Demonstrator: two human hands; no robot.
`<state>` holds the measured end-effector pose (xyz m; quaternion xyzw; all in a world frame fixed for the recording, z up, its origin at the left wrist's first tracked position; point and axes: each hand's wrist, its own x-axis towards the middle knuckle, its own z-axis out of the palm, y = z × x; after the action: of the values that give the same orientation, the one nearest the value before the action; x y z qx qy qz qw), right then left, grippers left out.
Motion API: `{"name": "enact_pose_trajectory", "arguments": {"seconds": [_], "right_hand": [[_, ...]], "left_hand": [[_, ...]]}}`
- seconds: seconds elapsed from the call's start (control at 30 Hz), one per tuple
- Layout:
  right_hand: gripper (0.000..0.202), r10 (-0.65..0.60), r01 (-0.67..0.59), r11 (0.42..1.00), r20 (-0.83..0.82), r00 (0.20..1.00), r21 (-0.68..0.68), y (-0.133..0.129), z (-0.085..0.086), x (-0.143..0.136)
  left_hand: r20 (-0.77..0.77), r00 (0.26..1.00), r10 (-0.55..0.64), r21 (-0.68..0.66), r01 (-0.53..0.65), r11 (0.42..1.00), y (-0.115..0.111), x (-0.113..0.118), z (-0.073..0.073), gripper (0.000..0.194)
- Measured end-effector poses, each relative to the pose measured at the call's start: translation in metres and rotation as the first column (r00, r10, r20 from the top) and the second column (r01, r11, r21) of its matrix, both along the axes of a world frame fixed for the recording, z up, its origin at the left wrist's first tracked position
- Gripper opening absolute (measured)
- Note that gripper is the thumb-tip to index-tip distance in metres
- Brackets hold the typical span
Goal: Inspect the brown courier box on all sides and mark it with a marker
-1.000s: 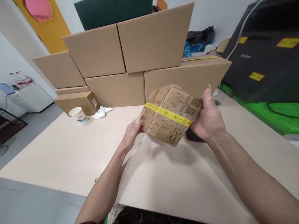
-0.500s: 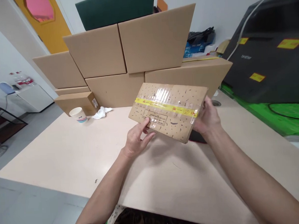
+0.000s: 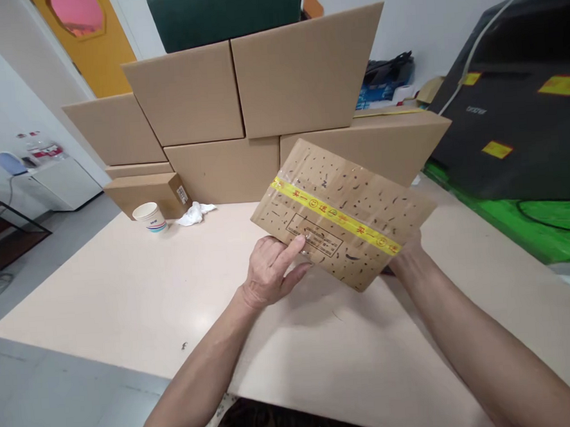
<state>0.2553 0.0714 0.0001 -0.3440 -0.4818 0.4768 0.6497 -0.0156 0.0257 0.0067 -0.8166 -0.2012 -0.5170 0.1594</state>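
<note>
A flat brown cardboard box point(image 3: 356, 193) is tilted above the table, printed with small dark marks. A yellow tape strip with red print runs across its face under clear tape, beside a framed printed label point(image 3: 315, 236). My right hand point(image 3: 408, 251) grips the box at its lower right; its fingers are mostly hidden behind the cardboard. On the lower left edge is my left hand point(image 3: 271, 269), its index fingertip on the face by the label. The left thumb sticks out below the edge, and the other fingers are curled and partly hidden.
Large cardboard boxes point(image 3: 186, 97) are stacked along the back of the table point(image 3: 126, 294), a dark green box point(image 3: 227, 14) on top. A paper cup point(image 3: 150, 218) and crumpled tissue point(image 3: 196, 213) stand at the left. A black covered machine point(image 3: 515, 115) is at the right.
The box has turned clockwise in my hands, its right side dropping and its upper left corner rising. My left hand has shifted slightly right with it, and my right hand is now more hidden.
</note>
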Motion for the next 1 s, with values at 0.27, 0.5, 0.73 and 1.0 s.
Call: {"name": "enact_pose_trajectory", "arguments": {"seconds": [0.27, 0.5, 0.73, 1.0], "right_hand": [[0.024, 0.024, -0.026, 0.989, -0.011, 1.000, -0.146, 0.002, -0.001, -0.014], [0.040, 0.208, -0.210, 0.958, -0.030, 0.978, -0.194, 0.002, -0.004, -0.033], [0.028, 0.232, -0.224, 0.915, -0.014, 0.973, -0.335, 0.003, -0.019, -0.041], [0.023, 0.430, -0.385, 0.809, 0.001, 0.903, -0.445, -0.003, -0.031, -0.038]], "left_hand": [[0.224, 0.974, 0.019, -0.319, 0.055, 0.946, 0.004, -0.006, -0.010, 0.082], [0.478, 0.878, 0.013, -0.528, 0.276, 0.803, 0.016, -0.011, -0.010, 0.078], [0.386, 0.922, 0.019, -0.557, 0.217, 0.802, 0.018, -0.028, 0.008, 0.052], [0.489, 0.871, 0.046, -0.547, 0.265, 0.794, 0.019, -0.033, 0.011, 0.040]]}}
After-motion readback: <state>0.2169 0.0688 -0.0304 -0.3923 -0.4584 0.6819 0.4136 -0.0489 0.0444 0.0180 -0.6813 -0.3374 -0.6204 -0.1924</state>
